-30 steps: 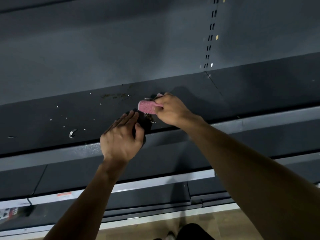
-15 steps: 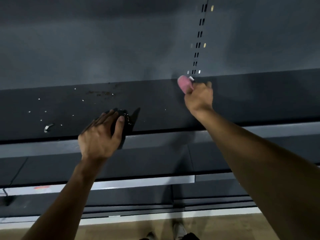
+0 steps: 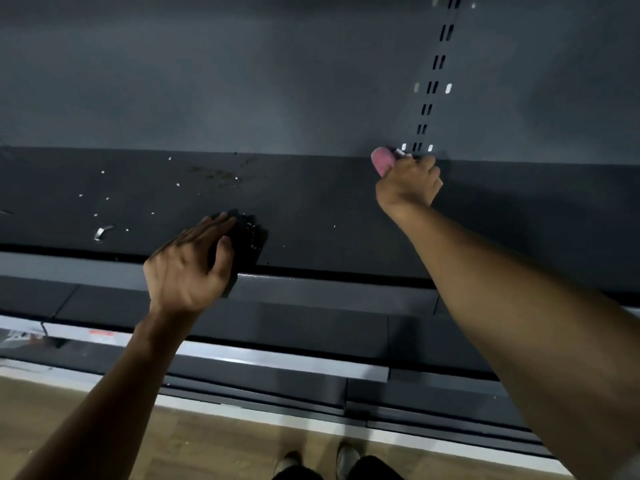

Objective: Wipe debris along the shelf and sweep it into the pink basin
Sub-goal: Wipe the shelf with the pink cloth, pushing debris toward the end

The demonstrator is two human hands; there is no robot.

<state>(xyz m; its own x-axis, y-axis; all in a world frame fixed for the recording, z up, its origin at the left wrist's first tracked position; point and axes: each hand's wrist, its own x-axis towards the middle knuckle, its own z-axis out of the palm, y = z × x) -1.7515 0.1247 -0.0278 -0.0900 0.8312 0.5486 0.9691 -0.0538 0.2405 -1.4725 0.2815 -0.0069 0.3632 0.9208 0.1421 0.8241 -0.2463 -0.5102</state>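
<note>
The dark shelf (image 3: 329,202) runs across the view at chest height. My right hand (image 3: 408,183) grips a pink wiping pad (image 3: 381,161) at the shelf's back edge, just below the slotted upright (image 3: 433,88). My left hand (image 3: 187,265) holds a black scoop (image 3: 251,240) flat on the shelf's front edge, with small bits of debris lying in it. White specks (image 3: 104,195) and a patch of brown crumbs (image 3: 218,174) are scattered on the shelf left of the scoop. A bent metal clip (image 3: 100,233) lies at the far left. No pink basin is in view.
The grey back panel (image 3: 242,81) rises behind the shelf. Lower shelf tiers (image 3: 277,327) with metal front rails step out below. Under them lie the wooden floor (image 3: 207,445) and my shoes (image 3: 346,459).
My right hand has carried the pink pad from beside the scoop to the shelf's back edge on the right. My left hand keeps the scoop at the front edge.
</note>
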